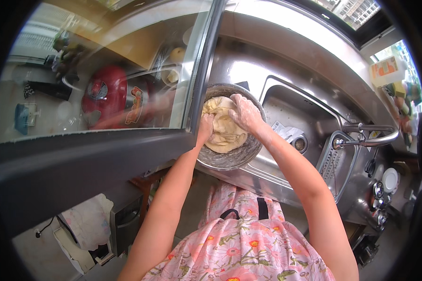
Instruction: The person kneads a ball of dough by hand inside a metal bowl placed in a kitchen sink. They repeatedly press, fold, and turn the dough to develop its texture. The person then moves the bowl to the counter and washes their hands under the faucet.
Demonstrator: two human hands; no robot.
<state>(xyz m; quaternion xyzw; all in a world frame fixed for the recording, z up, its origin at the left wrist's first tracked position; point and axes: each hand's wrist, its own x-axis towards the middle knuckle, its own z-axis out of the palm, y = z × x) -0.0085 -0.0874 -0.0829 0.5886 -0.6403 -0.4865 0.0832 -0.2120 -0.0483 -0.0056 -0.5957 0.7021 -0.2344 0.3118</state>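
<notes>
A lump of pale yellow dough [227, 130] lies in a round metal bowl [248, 154] on the steel counter, left of the sink. My right hand [246, 112], dusted with flour, rests on the dough's upper right side with its fingers bent over it. At the dough's left edge is my left hand [206, 128], pressed against it and partly hidden by the dark frame of a glass window pane. That frame also covers the bowl's left rim. Whitish smears coat the bowl's inner wall.
The open window pane's dark frame [126, 151] juts in close on the left. To the right are a steel sink [288, 102] with a packet near the drain, a curved faucet [383, 137] and a metal strainer tray [332, 161]. A red appliance [109, 95] shows through the glass.
</notes>
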